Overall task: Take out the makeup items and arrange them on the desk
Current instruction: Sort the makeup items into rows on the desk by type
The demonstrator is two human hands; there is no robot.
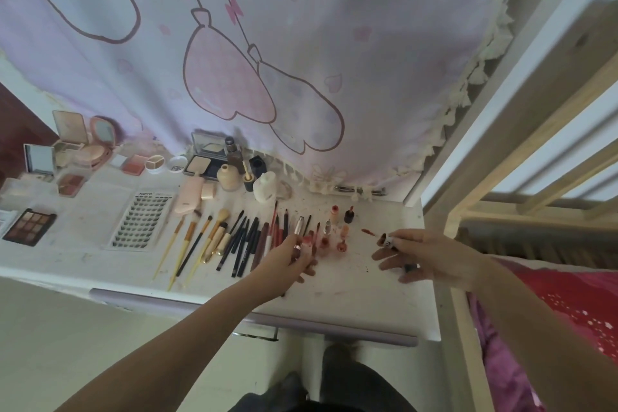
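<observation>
A lip-gloss wand (384,239) is pinched in the right hand (424,254); at nine o'clock, the left hand (287,259) is curled around a small tube (307,242). Light, slick, smear-prone items are best gripped mid-barrel.

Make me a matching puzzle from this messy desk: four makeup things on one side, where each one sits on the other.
Things:
1. eyeshadow palette
2. false lash tray
3. white bottle
4. lip wand

Places:
A. in the right hand
B. far left of the desk
C. at the back by the curtain
D. left of the brushes

Pairs: 1-B, 2-D, 3-C, 4-A
</observation>
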